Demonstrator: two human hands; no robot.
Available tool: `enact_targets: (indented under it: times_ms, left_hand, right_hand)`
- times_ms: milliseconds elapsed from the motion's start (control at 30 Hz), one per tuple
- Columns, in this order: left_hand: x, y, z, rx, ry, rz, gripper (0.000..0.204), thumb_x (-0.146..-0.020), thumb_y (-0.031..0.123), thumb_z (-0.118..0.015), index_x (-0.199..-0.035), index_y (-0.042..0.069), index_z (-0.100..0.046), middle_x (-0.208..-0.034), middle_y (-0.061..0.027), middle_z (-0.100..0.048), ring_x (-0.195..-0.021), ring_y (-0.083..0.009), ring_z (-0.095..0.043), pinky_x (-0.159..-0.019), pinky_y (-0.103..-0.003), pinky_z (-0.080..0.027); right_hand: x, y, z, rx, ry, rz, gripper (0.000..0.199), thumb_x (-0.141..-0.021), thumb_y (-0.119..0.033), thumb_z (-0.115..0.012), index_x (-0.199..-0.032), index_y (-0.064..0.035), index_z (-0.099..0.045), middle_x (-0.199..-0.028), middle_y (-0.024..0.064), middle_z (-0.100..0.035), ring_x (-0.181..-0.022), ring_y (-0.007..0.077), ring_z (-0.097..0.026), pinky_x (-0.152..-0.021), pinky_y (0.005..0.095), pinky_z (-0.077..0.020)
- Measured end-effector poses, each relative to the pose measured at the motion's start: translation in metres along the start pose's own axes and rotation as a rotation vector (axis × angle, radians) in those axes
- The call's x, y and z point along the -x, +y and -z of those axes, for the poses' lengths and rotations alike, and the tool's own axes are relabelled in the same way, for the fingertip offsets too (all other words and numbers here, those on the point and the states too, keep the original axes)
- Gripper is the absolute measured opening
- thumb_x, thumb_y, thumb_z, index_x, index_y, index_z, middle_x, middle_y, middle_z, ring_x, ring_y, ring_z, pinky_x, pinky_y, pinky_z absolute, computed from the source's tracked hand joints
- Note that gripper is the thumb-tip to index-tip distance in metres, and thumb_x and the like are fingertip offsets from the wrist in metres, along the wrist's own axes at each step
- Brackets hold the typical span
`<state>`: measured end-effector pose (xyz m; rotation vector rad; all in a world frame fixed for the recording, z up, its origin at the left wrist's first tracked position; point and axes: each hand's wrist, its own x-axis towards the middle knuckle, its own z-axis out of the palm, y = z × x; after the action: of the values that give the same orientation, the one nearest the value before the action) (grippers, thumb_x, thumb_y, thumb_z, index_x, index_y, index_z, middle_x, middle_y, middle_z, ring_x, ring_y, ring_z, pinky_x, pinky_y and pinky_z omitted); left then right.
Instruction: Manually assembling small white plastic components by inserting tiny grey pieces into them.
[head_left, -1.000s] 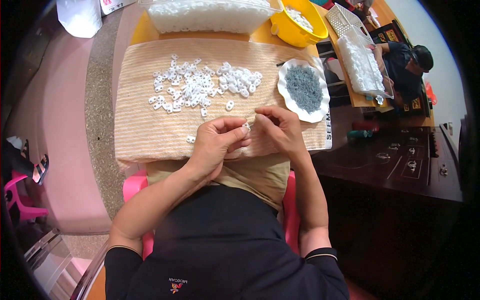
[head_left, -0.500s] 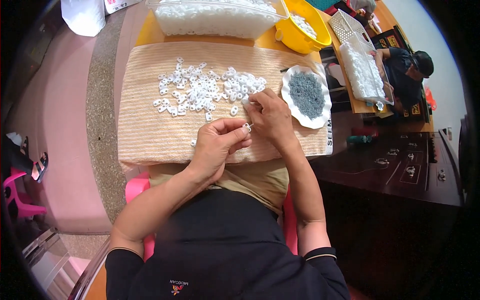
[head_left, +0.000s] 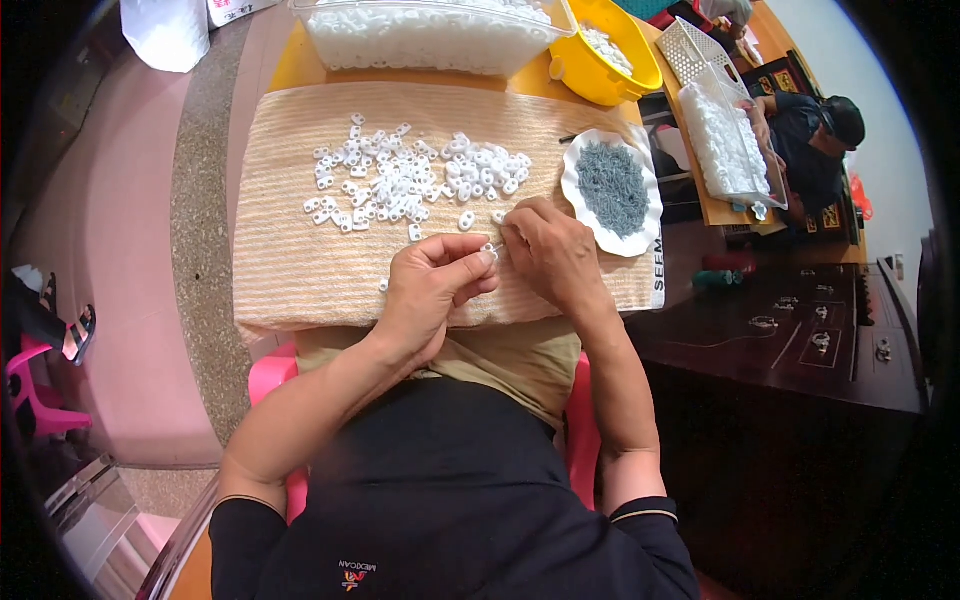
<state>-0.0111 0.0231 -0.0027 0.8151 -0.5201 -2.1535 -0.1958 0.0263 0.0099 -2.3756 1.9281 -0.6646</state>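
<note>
My left hand is closed in a pinch over the towel, thumb and forefinger gripping a small white plastic piece. My right hand is just to its right, its fingers curled down with the tips against another white two-holed piece; its thumb is mostly hidden. Ahead of my hands, many similar white pieces lie loose, with a denser cluster at their right. One single piece lies apart, close to my fingers. A scalloped white dish of thin grey parts stands right of my right hand.
A ribbed peach towel covers the table before me. Along its far edge stand a clear bin of white pieces and a yellow basin. At the right, a person sits by another full bin. A dark wooden surface lies nearer.
My right hand has shifted slightly right and toward me, and the white piece at its fingertips has come nearer too. My left hand keeps its pinch in nearly the same place.
</note>
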Motion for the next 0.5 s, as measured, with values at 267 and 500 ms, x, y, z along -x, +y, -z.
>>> enact_targets:
  times_ms: [267, 500]
  left_hand:
    - [-0.001, 0.0, 0.001, 0.005, -0.002, -0.002, 0.016, -0.087, 0.003, -0.066, -0.102, -0.001, -0.063, -0.088, -0.0071, -0.065, -0.08, -0.0146, -0.065, -0.076, -0.029, -0.058]
    - [-0.002, -0.002, 0.002, 0.005, 0.006, -0.001, 0.015, -0.087, 0.003, -0.066, -0.102, -0.001, -0.063, -0.089, -0.0072, -0.065, -0.08, -0.0146, -0.064, -0.076, -0.029, -0.058]
  right_hand:
    - [0.005, 0.009, 0.011, -0.24, -0.031, -0.08, 0.016, -0.079, -0.006, -0.068, -0.094, -0.0006, -0.066, -0.087, 0.0131, -0.066, -0.077, 0.0296, -0.065, -0.066, 0.0352, -0.0503]
    - [-0.004, 0.002, 0.004, -0.218, -0.05, -0.118, 0.014, -0.081, -0.008, -0.067, -0.094, -0.0018, -0.067, -0.086, 0.0128, -0.065, -0.078, 0.031, -0.064, -0.069, 0.0363, -0.0499]
